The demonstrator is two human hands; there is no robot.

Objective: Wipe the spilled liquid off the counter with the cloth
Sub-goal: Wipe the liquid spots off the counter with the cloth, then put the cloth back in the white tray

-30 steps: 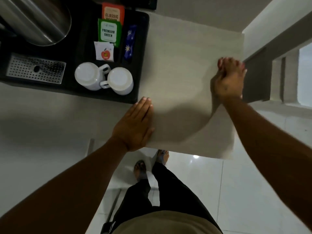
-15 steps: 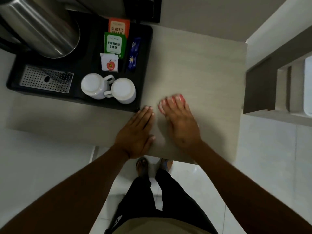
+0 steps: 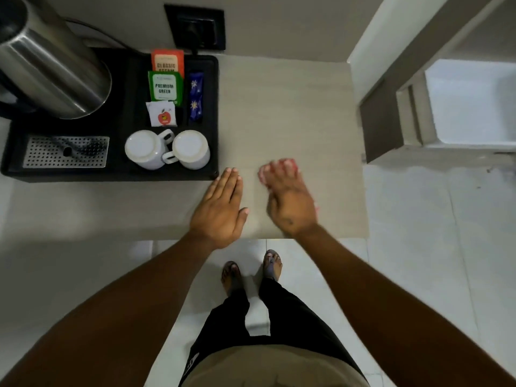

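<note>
At the far left a steel kettle stands on a black tray, with a perforated drip grate in front of it, tea packets further right and two white cups upside down near the tray's front right corner. Just past that corner the left hand lies flat on the counter, palm down, fingers straight and close together, holding nothing; it looks to be bracing the body. Beside it, close but apart, the right hand presses down on a red cloth, of which only a strip shows beyond the fingertips and a sliver at the outer edge of the palm. The fingers are spread and slightly bent over the cloth, and the hand is blurred, which suggests a wiping stroke is under way. The wiping step seems to be in hand near the front middle of the counter. No liquid can be made out on the pale surface, so how much remains is unclear. The next move probably calls for keeping the cloth pressed flat and sweeping it over the rest of the bare counter to the right and towards the wall, steering clear of the tray's edge.
</note>
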